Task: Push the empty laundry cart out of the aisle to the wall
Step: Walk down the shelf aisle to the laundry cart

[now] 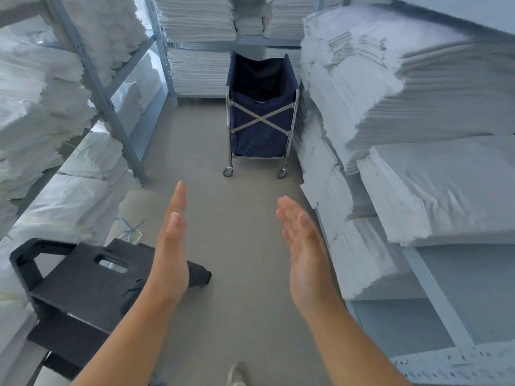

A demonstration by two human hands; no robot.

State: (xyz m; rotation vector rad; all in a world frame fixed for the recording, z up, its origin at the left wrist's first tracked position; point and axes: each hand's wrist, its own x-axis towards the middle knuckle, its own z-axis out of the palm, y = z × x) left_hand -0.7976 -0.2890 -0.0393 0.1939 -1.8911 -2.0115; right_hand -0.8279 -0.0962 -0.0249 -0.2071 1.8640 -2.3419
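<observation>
Meanwhile, both hands, left hand (pixel 171 243) and right hand (pixel 302 247), stretched open and empty toward the navy laundry cart (pixel 262 112), which stood well apart beside stacked white linens (pixel 390 107).

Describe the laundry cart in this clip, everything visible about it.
The laundry cart is a navy fabric bag hung in a shiny metal frame with crossed braces on its near face. Two front caster wheels rest on the grey floor. It stands upright at the aisle's far end, close against the linen stacks on the right. Its interior looks dark and empty. Neither hand touches it.
</observation>
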